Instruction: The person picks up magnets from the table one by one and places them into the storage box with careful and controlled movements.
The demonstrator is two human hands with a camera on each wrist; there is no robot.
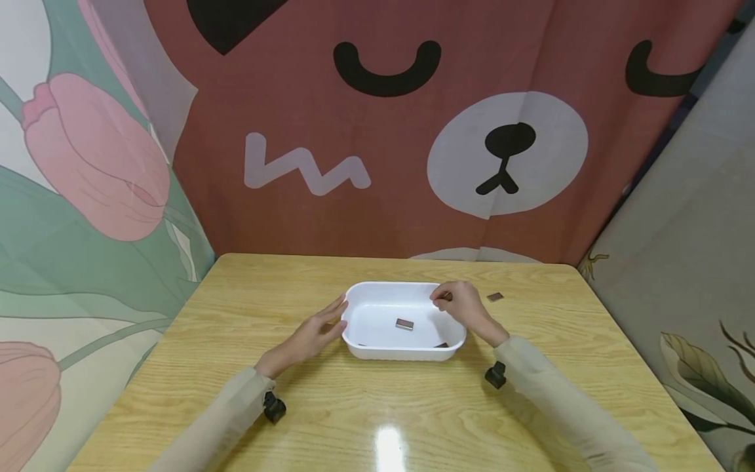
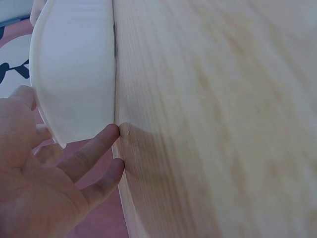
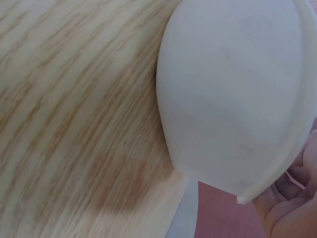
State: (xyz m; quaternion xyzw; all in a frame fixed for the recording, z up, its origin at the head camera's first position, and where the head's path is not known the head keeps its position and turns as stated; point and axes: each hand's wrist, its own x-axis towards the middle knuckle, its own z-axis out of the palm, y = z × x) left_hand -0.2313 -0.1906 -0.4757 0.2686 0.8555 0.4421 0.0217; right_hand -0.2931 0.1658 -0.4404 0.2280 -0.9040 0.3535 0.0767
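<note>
A white rectangular plastic tray stands on the table. My left hand rests against its left end, fingers mostly straight; in the left wrist view the hand touches the tray's rim and wall. Over the back right corner of the tray is my right hand, its fingers bent and fingertips close together. A dark brownish spot shows between them, too small to tell what it is. Inside the tray lies a small brown rectangular piece with pale edges. A similar dark piece is partly hidden by the front wall.
Another small brown piece lies on the wooden table, behind and right of my right hand. A brown cloth with a bear face hangs at the table's back edge. Patterned cloths hang on both sides.
</note>
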